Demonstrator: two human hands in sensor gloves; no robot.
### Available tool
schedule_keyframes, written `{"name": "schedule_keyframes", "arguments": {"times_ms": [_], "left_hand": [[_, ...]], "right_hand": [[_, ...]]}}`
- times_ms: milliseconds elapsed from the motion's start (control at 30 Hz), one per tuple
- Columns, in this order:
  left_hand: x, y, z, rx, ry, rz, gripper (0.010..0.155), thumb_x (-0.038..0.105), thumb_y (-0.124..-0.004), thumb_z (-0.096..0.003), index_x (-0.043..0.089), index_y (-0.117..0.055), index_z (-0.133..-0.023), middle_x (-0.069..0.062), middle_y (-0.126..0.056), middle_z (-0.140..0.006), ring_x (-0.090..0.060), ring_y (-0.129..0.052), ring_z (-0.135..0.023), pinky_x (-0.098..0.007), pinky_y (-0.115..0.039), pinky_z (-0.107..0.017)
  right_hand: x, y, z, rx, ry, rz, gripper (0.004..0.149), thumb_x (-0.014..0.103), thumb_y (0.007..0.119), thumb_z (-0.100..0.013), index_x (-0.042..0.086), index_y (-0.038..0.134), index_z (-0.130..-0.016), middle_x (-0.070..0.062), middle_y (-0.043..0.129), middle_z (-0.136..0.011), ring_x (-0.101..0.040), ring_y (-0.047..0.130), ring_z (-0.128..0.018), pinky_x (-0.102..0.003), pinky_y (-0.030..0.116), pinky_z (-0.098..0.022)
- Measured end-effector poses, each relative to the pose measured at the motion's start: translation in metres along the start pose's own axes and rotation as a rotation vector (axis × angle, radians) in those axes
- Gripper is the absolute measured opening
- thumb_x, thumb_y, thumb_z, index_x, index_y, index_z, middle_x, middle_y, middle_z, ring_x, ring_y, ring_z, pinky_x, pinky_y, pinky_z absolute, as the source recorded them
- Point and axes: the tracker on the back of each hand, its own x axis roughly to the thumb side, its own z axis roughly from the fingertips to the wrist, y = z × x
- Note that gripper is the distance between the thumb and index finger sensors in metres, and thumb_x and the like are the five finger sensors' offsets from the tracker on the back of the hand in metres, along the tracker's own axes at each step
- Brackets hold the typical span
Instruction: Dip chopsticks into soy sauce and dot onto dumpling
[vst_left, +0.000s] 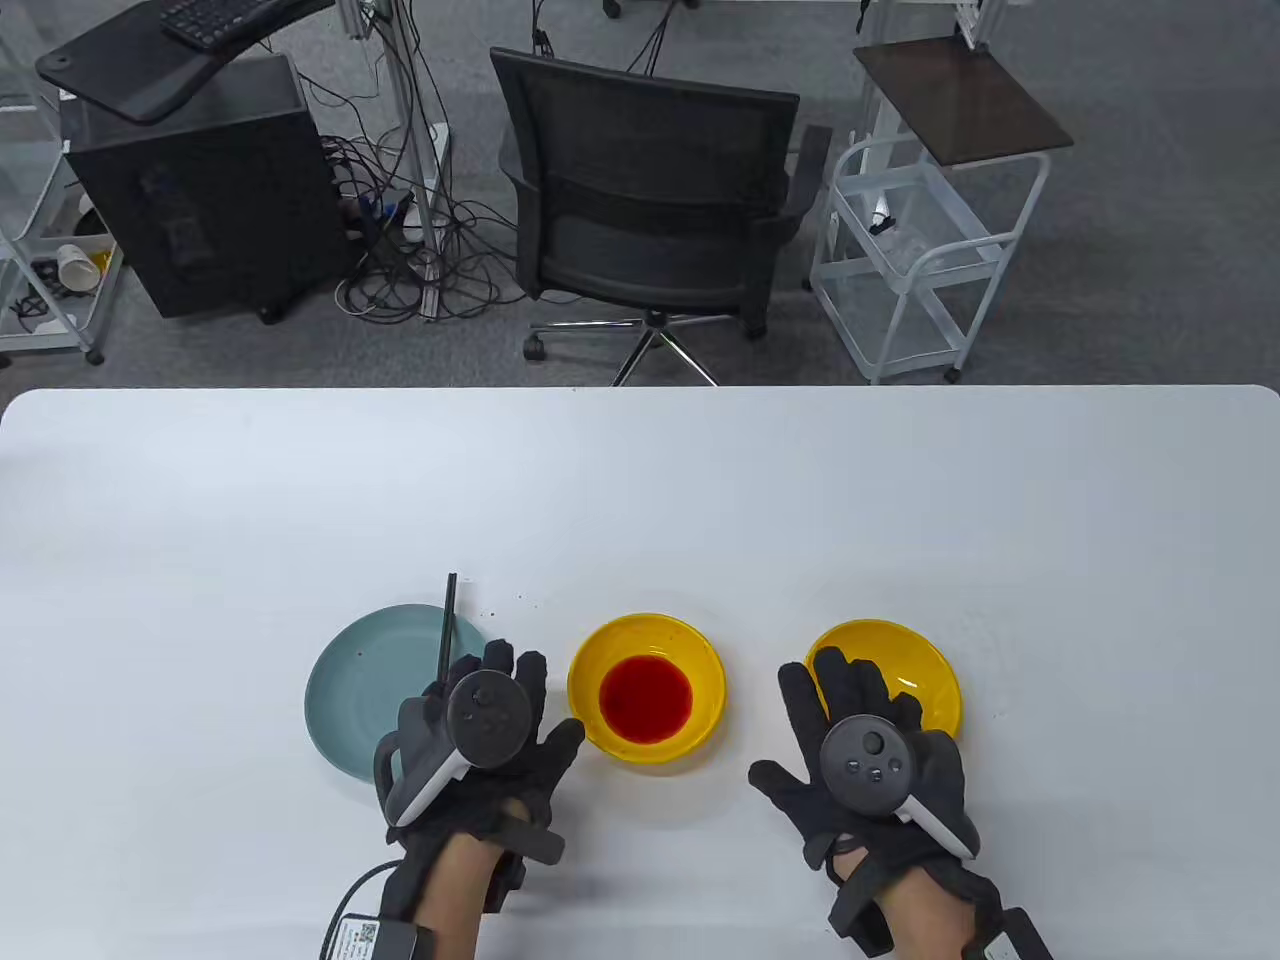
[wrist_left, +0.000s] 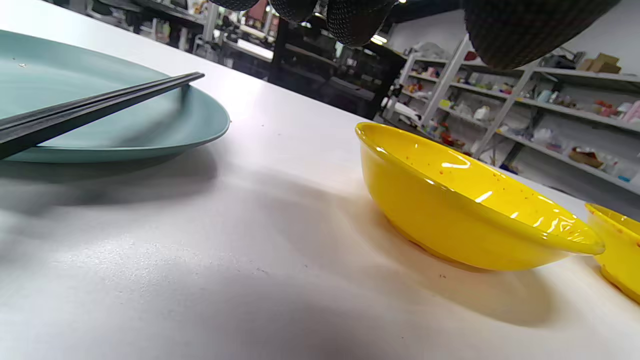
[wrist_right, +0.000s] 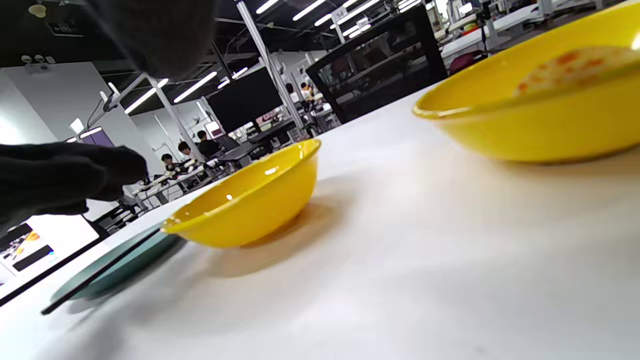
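Both gloved hands flat, fingers spread, holding nothing: left hand, right hand. We need pair of black chopsticks on teal plate; pinch w/ care. Soy sauce in yellow bowl. Dumpling sits in far-right yellow bowl.

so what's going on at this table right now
A person in black sensor gloves is at a white table. Black chopsticks lie across a teal plate, the left hand over their near end. The middle yellow bowl holds red sauce. The right hand hovers, fingers spread, by the right yellow bowl.
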Motion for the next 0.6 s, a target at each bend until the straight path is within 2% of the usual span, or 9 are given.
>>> {"name": "schedule_keyframes", "arguments": {"times_ms": [133, 367, 500, 600], "left_hand": [[-0.003, 0.002, 0.0, 0.001, 0.01, 0.005, 0.082, 0.065, -0.07, -0.0477, 0.021, -0.046, -0.113, -0.009, -0.032, -0.12, -0.049, -0.038, -0.109, -0.071, -0.033, -0.073], [-0.033, 0.026, 0.005, 0.109, 0.075, 0.102, 0.082, 0.064, -0.07, -0.0478, 0.02, -0.048, -0.113, -0.01, -0.034, -0.12, -0.049, -0.04, -0.109, -0.071, -0.034, -0.073], [-0.061, 0.04, 0.008, 0.217, 0.166, 0.163, 0.08, 0.062, -0.071, -0.0479, 0.018, -0.052, -0.112, -0.011, -0.041, -0.118, -0.049, -0.047, -0.107, -0.071, -0.037, -0.072], [-0.076, 0.043, 0.01, 0.267, 0.3, 0.154, 0.075, 0.058, -0.076, -0.0474, 0.015, -0.063, -0.107, -0.013, -0.059, -0.112, -0.048, -0.064, -0.099, -0.07, -0.045, -0.071]], "right_hand": [[0.002, 0.0, 0.001, -0.001, -0.012, 0.002, 0.086, 0.061, 0.068, -0.042, 0.023, 0.024, -0.106, -0.014, 0.007, -0.114, -0.054, 0.012, -0.103, -0.08, 0.014, -0.066], [0.001, -0.002, 0.002, -0.012, -0.022, -0.02, 0.086, 0.06, 0.068, -0.042, 0.022, 0.024, -0.106, -0.014, 0.008, -0.114, -0.054, 0.014, -0.103, -0.08, 0.014, -0.066], [0.002, -0.003, 0.002, -0.018, -0.032, -0.031, 0.086, 0.06, 0.068, -0.043, 0.022, 0.025, -0.107, -0.015, 0.009, -0.114, -0.054, 0.016, -0.103, -0.081, 0.015, -0.065], [0.001, -0.003, 0.002, -0.017, -0.035, -0.036, 0.085, 0.06, 0.067, -0.043, 0.022, 0.026, -0.107, -0.015, 0.01, -0.114, -0.054, 0.017, -0.103, -0.08, 0.015, -0.065]]}}
